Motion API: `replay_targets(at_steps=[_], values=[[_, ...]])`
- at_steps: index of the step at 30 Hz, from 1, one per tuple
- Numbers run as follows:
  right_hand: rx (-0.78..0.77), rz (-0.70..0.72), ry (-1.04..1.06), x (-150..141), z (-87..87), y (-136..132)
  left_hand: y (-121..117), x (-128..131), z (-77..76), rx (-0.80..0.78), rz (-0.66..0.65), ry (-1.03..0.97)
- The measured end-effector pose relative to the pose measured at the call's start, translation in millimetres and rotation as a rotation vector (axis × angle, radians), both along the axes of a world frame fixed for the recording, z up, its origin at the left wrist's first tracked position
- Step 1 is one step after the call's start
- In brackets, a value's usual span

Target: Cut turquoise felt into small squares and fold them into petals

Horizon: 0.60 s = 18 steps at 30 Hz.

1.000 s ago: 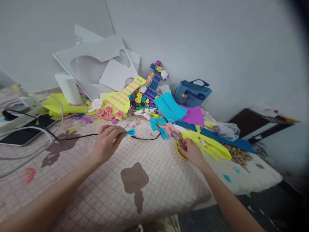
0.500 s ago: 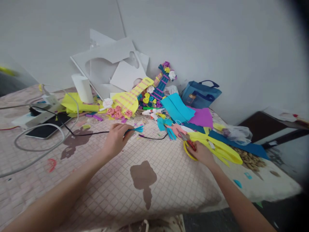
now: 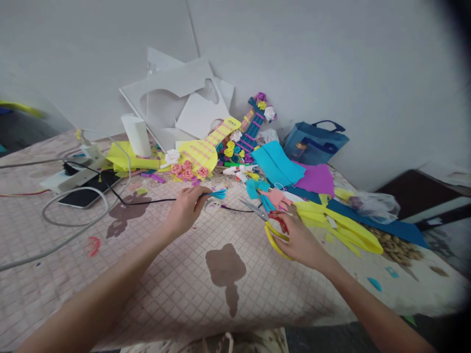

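My left hand (image 3: 187, 208) pinches a small bundle of blue paper strips (image 3: 218, 194), whose loose ends point right above the table. A pair of scissors (image 3: 274, 235) with yellow and red handles is in my right hand (image 3: 298, 238); the blades (image 3: 256, 210) point left toward the strips, apart from them. Beyond the blades lie more blue paper strips (image 3: 267, 202) and a salmon paper piece (image 3: 278, 197). Yellow crepe paper (image 3: 342, 228) lies beside my right hand. A black cord (image 3: 145, 201) runs behind my left hand.
A yellow paper guitar (image 3: 204, 151) with paper roses leans near a dark blue one (image 3: 252, 128). Behind stand white board offcuts (image 3: 165, 81) and a blue bag (image 3: 316, 142). A phone (image 3: 88, 191) and power strip (image 3: 69, 179) are left; peanuts (image 3: 395, 246) lie right. A glue gun (image 3: 239, 170) sits mid-table.
My right hand has lifted the scissors and brought them left, toward my left hand. The left hand keeps hold of the blue strips. The view has shifted slightly.
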State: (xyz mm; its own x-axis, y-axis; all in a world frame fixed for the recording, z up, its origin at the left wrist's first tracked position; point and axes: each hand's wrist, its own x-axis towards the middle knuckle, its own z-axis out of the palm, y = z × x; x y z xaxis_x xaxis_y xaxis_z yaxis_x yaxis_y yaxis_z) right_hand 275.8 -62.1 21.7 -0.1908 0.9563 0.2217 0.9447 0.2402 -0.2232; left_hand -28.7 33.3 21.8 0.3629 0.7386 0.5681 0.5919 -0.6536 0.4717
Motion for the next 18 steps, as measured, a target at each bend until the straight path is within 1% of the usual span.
replay_targets(at_steps=[2, 4, 7, 14, 18], values=[[-0.028, 0.063, -0.030, -16.5, 6.6, -0.3, -0.8, 0.2, 0.8, -0.016, -0.012, -0.004], [-0.056, 0.070, -0.054, -28.9, 12.4, 0.9, -1.0, 0.4, 0.8, -0.053, -0.012, -0.018], [-0.051, 0.058, -0.113, -41.5, 18.9, 4.9, -0.4, 0.8, -0.1, -0.101, -0.007, -0.045], [-0.041, 0.043, -0.209, -53.3, 27.3, 15.6, -3.5, 2.6, 0.6, -0.100, -0.008, -0.030], [-0.043, 0.036, -0.236, -55.7, 29.9, 18.1, -3.4, 3.2, -2.4, -0.107, -0.027, -0.008]])
